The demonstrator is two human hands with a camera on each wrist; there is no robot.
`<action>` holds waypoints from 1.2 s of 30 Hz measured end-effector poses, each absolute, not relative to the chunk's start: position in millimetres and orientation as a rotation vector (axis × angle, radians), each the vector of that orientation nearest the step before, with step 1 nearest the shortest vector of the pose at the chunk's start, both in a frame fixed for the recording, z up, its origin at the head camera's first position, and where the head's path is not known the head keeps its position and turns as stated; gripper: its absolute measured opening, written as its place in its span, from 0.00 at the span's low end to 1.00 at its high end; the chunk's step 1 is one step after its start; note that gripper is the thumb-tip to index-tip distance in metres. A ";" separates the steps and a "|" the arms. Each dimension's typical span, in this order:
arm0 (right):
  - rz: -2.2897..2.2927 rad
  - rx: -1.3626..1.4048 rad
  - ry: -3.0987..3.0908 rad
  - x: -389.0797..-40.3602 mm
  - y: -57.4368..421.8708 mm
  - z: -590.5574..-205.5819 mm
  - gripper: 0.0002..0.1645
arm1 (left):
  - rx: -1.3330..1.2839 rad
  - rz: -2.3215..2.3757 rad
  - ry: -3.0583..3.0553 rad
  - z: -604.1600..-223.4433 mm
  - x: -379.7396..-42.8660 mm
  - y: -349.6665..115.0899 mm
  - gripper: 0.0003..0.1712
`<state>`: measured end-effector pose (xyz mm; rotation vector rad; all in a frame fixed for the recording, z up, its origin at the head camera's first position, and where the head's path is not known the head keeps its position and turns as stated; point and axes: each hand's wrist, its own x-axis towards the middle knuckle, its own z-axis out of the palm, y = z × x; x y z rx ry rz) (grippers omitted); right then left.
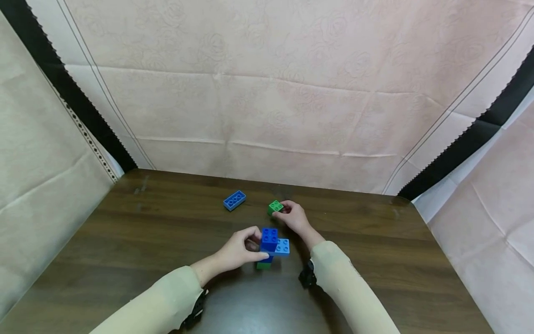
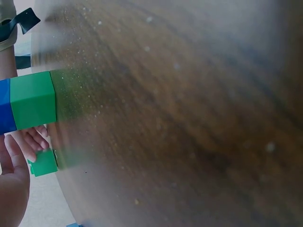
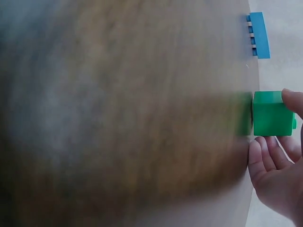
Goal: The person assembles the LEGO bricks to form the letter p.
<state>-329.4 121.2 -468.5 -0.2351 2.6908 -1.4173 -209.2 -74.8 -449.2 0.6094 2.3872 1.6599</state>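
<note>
My left hand (image 1: 235, 250) holds a stack of toy building bricks from its left side, thumb across the front. On top of the stack is a dark blue brick (image 1: 269, 236). Under it a lighter blue brick (image 1: 282, 247) juts out to the right. Another dark blue brick (image 2: 4, 105) sits lower, above a green bottom brick (image 2: 33, 99). Farther back, my right hand (image 1: 296, 218) pinches a separate green brick (image 3: 273, 114), studs up, between thumb and fingers. The right wrist view has that brick right at the tabletop.
A loose blue brick (image 1: 234, 200) lies studs up near the back of the brown wooden table (image 1: 167, 222), left of the separate green brick. Pale cloth (image 1: 267, 116) hangs behind the table's far edge and along both sides.
</note>
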 end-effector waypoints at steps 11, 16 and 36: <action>-1.421 -0.256 2.648 -324.4 131.7 -461.0 0.22 | 0.579 1.639 2.390 -449.7 -209.3 -74.6 0.17; -1.441 -0.247 2.663 -320.4 134.9 -455.8 0.21 | 0.581 1.644 2.384 -450.6 -209.7 -73.8 0.17; -1.515 -0.389 2.564 -307.0 158.5 -439.6 0.22 | 0.588 1.661 2.381 -447.4 -207.0 -74.5 0.16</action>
